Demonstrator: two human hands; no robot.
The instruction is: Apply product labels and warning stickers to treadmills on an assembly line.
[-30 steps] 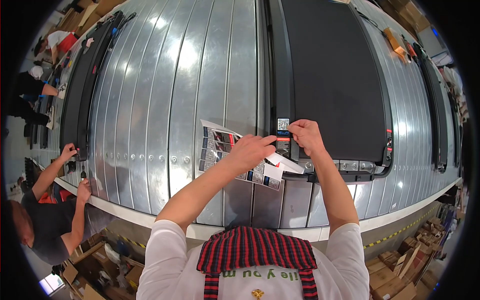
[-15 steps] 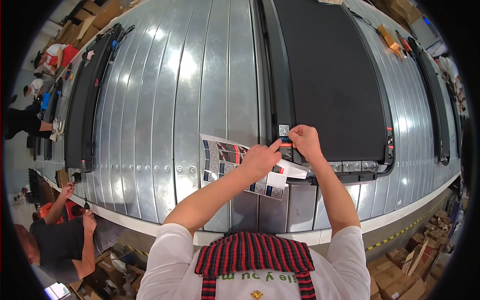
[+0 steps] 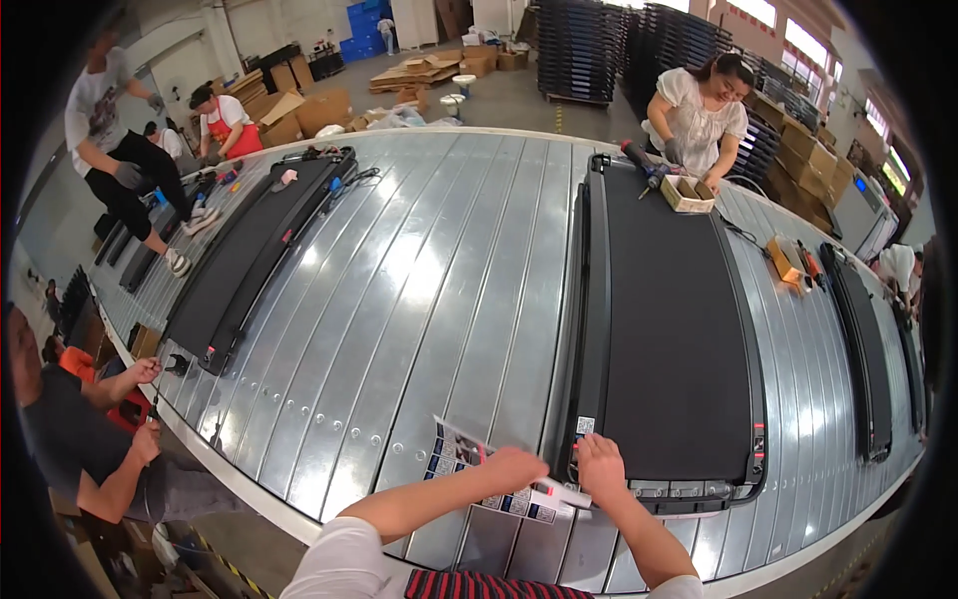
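Observation:
A black walking-treadmill [image 3: 679,349] lies flat on the metal-slatted table, its near end in front of me. On its left rail, near the corner, is a white label [image 3: 585,425] with a square code. My right hand [image 3: 601,467] rests just below that label, fingers stretched out and lying against the rail. My left hand [image 3: 516,467] is smeared by motion above a sheet of stickers [image 3: 454,452]; whether it grips anything is unclear. The sheet lies left of the treadmill's near corner, partly hidden by my left hand and forearm.
More treadmills lie to the left [image 3: 254,250] and right [image 3: 858,349]. Across the table, a person works beside an open box [image 3: 689,195] and a power drill [image 3: 649,172]. At the left edge another person holds a tool. An orange box [image 3: 788,265] sits to the right.
The view has tilted up, bringing the far side of the room into sight. My left hand has drawn away from the rail toward the sheet; my right hand has gone from a pinch to outstretched fingers.

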